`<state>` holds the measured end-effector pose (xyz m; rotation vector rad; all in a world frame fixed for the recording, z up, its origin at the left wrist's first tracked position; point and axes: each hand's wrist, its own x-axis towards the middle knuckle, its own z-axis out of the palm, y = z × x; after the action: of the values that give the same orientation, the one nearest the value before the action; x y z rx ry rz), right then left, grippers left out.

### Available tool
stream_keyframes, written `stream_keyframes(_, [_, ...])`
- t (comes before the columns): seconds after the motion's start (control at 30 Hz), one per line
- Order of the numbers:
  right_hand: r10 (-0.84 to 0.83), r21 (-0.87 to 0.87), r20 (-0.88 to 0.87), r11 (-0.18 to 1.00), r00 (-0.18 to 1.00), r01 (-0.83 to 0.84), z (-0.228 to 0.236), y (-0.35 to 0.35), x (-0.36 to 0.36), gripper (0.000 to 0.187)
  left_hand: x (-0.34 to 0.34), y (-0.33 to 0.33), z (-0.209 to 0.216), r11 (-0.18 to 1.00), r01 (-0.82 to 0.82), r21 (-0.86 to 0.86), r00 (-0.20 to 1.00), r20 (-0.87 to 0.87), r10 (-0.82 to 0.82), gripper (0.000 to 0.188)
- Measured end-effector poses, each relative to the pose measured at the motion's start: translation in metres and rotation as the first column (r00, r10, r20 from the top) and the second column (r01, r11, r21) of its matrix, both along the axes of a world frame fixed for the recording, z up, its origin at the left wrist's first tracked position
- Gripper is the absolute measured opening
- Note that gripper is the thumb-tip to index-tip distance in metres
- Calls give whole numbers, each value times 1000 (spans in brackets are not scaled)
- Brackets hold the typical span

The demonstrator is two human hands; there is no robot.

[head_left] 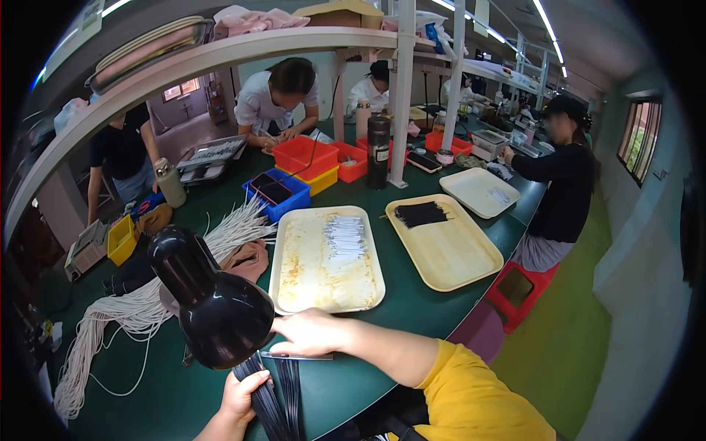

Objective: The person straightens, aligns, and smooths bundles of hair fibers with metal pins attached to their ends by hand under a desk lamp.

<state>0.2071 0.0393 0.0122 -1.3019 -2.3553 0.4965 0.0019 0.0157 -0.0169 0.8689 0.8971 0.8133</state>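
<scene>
My left hand (241, 395) is closed around a bundle of black wires (271, 408) near the table's front edge. More black wires (291, 389) hang beside that bundle, their upper ends at a thin metal strip (312, 357). Just above the strip, my right hand (312, 332) reaches in from the right with fingers stretched and apart. Its fingertips are partly hidden behind the black lamp head (224, 316). Beyond it lies a cream tray (301, 283) with a row of small white-ended pieces (345, 237).
A second tray (448, 253) holds short black wires (421, 214). White cords (121, 316) spread across the left. Behind are a blue bin (294, 202), red bin (303, 154) and black bottle (378, 151). A shelf (294, 40) spans overhead. Several people work nearby, one on a red stool (523, 294).
</scene>
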Motion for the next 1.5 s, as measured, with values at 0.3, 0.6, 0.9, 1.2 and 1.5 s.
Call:
stream_keyframes(0.3, [-900, 237, 229, 422, 372, 875, 135, -43, 259, 62, 2, 4, -4, 999, -1, -37, 996, 84, 4, 8])
stream_keyframes(0.6, [-993, 392, 114, 34, -11, 920, 234, -72, 323, 68, -2, 8, -11, 999, -31, -30, 997, 72, 33, 6])
stream_keyframes(0.9, [-656, 231, 517, 725, 549, 649, 152, -39, 189, 34, 2, 8, -19, 990, 111, 91, 985, 120, -122, 9])
stream_keyframes(1.2, [-33, 179, 293, 984, 955, -21, 47, -13, -6, 39, -6, 5, -18, 995, 98, 19, 980, 172, -100, 14])
stream_keyframes(1.5, [126, 357, 80, 923, 989, -146, -35, -2, -23, 28, -1, 0, -3, 992, 122, 13, 986, 109, -123, 19])
